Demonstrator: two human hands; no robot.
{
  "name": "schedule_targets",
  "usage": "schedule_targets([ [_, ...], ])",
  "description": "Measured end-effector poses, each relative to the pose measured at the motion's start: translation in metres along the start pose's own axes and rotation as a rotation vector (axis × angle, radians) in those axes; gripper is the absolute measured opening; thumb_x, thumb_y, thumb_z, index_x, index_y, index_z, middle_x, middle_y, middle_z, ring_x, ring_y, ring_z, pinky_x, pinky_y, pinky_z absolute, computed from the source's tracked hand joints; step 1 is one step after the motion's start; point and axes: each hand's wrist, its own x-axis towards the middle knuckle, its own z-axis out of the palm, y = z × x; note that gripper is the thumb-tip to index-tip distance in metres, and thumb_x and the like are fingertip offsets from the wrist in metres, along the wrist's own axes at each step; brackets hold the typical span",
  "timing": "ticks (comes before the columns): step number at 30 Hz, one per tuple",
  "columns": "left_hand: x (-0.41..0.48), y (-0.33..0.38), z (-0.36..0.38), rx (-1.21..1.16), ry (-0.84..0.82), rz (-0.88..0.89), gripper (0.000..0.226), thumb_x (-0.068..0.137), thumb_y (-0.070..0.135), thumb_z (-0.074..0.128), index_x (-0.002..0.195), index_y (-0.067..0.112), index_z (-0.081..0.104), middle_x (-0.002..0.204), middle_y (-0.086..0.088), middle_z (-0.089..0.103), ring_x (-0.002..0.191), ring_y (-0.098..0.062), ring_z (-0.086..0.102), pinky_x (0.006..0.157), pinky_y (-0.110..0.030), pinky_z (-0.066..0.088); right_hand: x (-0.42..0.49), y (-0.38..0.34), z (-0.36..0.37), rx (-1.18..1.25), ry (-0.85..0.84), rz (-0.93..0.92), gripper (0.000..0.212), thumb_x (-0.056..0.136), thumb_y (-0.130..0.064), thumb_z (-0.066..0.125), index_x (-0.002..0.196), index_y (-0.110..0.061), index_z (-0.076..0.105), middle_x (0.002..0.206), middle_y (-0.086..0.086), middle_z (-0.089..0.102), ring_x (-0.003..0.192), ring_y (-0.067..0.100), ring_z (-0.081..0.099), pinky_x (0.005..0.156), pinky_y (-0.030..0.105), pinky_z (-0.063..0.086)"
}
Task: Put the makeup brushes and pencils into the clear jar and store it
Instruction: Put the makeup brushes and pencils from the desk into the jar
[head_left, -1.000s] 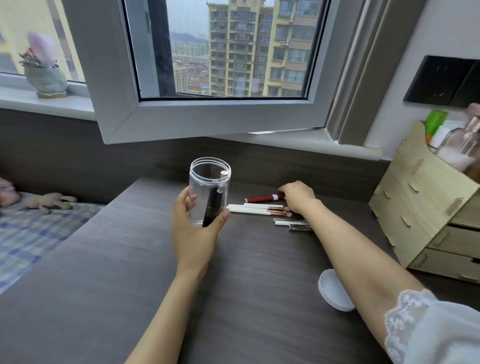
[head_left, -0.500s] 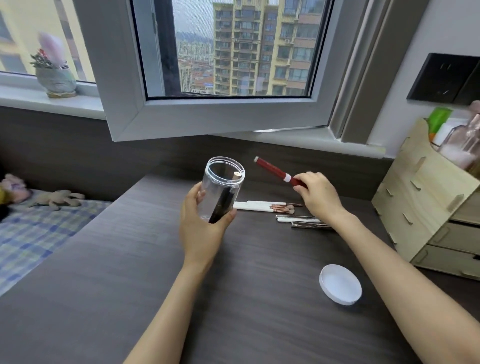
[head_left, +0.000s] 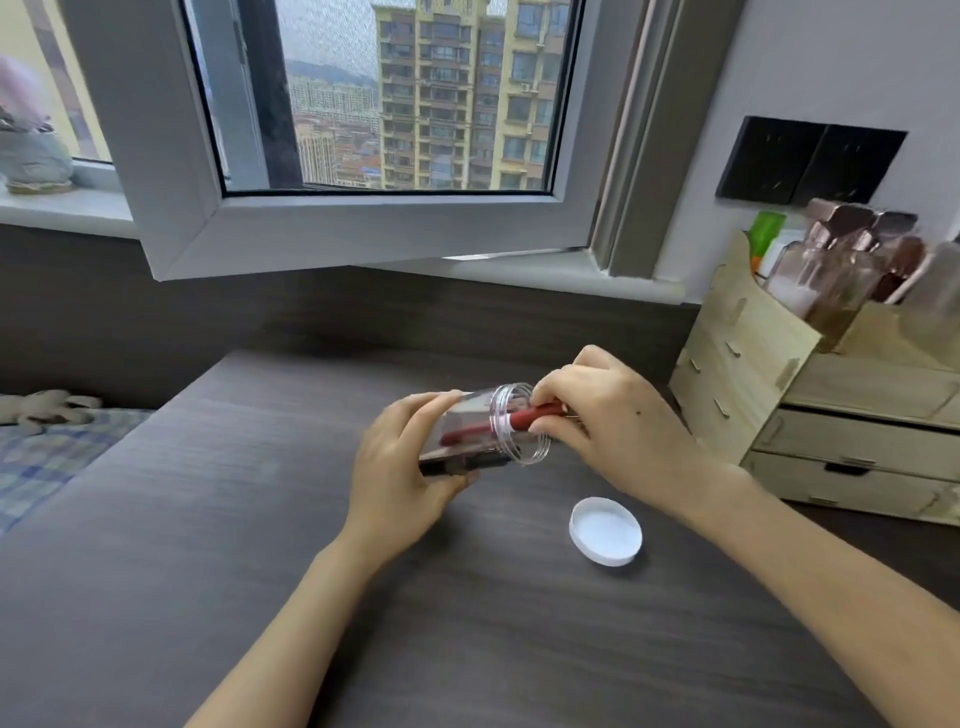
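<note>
Head view, progress: red pencil (head_left: 498, 423) going into the clear jar (head_left: 485, 431), a dark item already inside; lid (head_left: 606, 530) off, storing not yet done.
Left hand (head_left: 400, 467): wrapped around the tipped jar.
Right hand (head_left: 613, 421): pinching the pencil at the jar's mouth.
Lid: on the desk (head_left: 208, 545), near the jar.

Bare desk (head_left: 208, 545) lay open before and left of me. To the right, the white lid (head_left: 605, 530) sat near my wrist, and the wooden drawer organiser (head_left: 810, 410) blocked that side. The open window sash (head_left: 363, 228) overhung the desk's far edge.
</note>
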Motion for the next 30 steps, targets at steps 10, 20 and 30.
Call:
schedule_targets([
  [10, -0.001, -0.007, -0.002, -0.093, 0.036, -0.175, 0.078, 0.054, 0.019, 0.088, 0.124, 0.02, 0.053, 0.117, 0.01, 0.053, 0.107, -0.007, 0.047, 0.091, -0.008, 0.03, 0.009, 0.024, 0.029, 0.471, 0.226, 0.319, 0.014, 0.087, -0.019, 0.062, 0.082, -0.015, 0.075, 0.073, -0.003, 0.065, 0.071, 0.006, 0.057, 0.066, 0.02, 0.043],
  [20, 0.006, -0.025, -0.01, -0.339, 0.23, -0.479, 0.075, 0.059, 0.017, 0.086, 0.121, 0.036, 0.047, 0.12, 0.005, 0.056, 0.11, -0.006, 0.05, 0.09, -0.019, 0.035, -0.038, 0.125, 0.092, -0.076, -0.285, 0.614, 0.019, 0.087, -0.024, 0.061, 0.105, -0.018, 0.064, 0.109, 0.005, 0.067, 0.104, 0.026, 0.054, 0.087, 0.037, 0.047],
  [30, 0.003, -0.031, -0.004, -0.234, 0.208, -0.449, 0.076, 0.058, 0.021, 0.086, 0.122, 0.033, 0.048, 0.12, 0.009, 0.057, 0.111, -0.007, 0.051, 0.088, -0.02, 0.036, -0.044, 0.127, 0.099, -0.001, -0.259, 0.515, 0.009, 0.091, -0.015, 0.055, 0.093, -0.006, 0.059, 0.1, 0.012, 0.064, 0.096, 0.027, 0.051, 0.084, 0.036, 0.042],
])
